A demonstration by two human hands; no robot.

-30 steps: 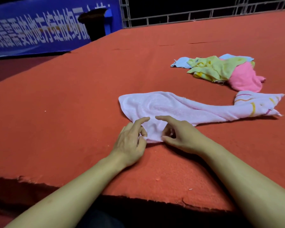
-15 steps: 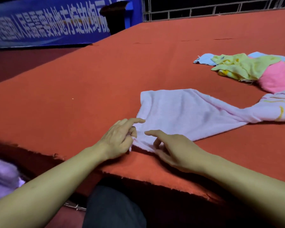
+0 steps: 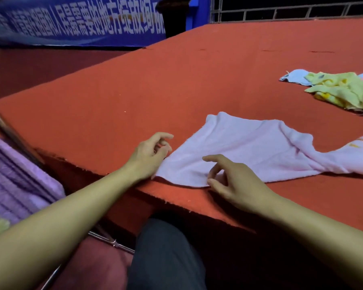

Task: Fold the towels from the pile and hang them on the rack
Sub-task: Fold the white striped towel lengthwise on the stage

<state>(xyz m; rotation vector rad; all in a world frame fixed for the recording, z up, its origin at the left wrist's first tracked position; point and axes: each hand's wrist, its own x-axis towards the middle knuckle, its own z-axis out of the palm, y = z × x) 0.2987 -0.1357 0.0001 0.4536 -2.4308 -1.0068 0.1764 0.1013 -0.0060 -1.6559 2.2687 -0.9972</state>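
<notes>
A pale pink towel (image 3: 249, 149) lies spread on the red table (image 3: 155, 84), its near edge close to the table's front edge. My left hand (image 3: 150, 153) pinches the towel's left corner with curled fingers. My right hand (image 3: 233, 181) pinches the near edge further right, thumb at the hem and index finger raised. The pile (image 3: 342, 88) of yellow and blue towels lies at the far right, partly cut off by the frame. At the left stands the rack (image 3: 11, 132), with a folded lilac towel (image 3: 17, 174) hanging on it.
The rack's lower metal rail (image 3: 113, 243) runs below the table's front edge by my dark-trousered leg (image 3: 168, 258). A blue banner (image 3: 82, 19) and a dark bin (image 3: 174, 15) stand beyond the far left side. A metal fence (image 3: 291, 11) runs behind.
My hands have moved apart along the towel's near edge, spreading it wider and drawing it toward the table's front. The view has swung left, bringing the rack and lilac towel into sight.
</notes>
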